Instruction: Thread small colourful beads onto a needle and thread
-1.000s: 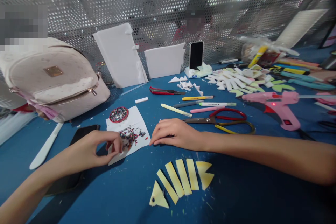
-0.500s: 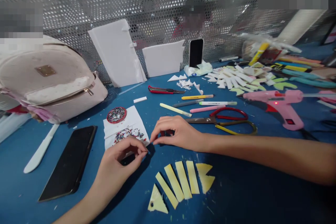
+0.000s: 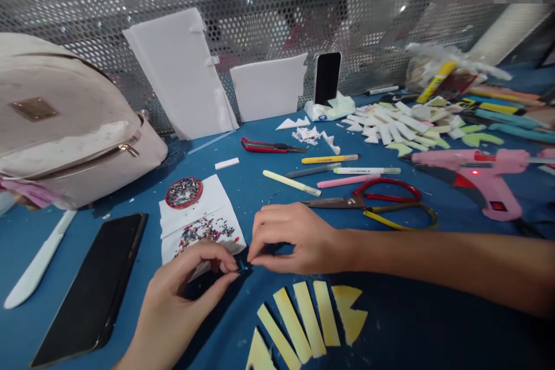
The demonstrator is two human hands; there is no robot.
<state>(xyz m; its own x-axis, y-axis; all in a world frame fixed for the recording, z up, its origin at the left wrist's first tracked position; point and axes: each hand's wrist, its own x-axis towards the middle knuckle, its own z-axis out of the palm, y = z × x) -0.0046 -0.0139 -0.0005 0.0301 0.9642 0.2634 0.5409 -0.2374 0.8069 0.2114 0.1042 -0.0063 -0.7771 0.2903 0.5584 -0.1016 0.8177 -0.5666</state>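
Note:
My left hand point(image 3: 191, 283) is pinched at the lower edge of a white paper point(image 3: 225, 208) that bears scattered colourful bits point(image 3: 206, 230). My right hand point(image 3: 295, 240) is also pinched, its fingertips almost meeting the left ones. Something tiny and dark shows between the fingertips, too small to name. On the paper's upper part sits a round red-rimmed dish point(image 3: 184, 192) full of similar bits. Below my hands, yellow strips point(image 3: 292, 324) lie side by side, with a notched yellow piece point(image 3: 350, 313) at the right and a pointed piece point(image 3: 259, 352) at the left, cut off by the frame.
Scissors point(image 3: 338, 202), markers point(image 3: 291, 182) and a red cutter point(image 3: 271, 146) lie beyond my right hand. At the right is a pink glue gun point(image 3: 489, 176) before a pile of cut pieces point(image 3: 403, 124). A dark phone point(image 3: 93, 289), white knife point(image 3: 41, 263) and bag point(image 3: 69, 133) are left.
The view has shifted, so the yellow pieces sit lower and the bag further left. Both hands stay pinched close together, now a little lower in view, with the fingertips nearer each other.

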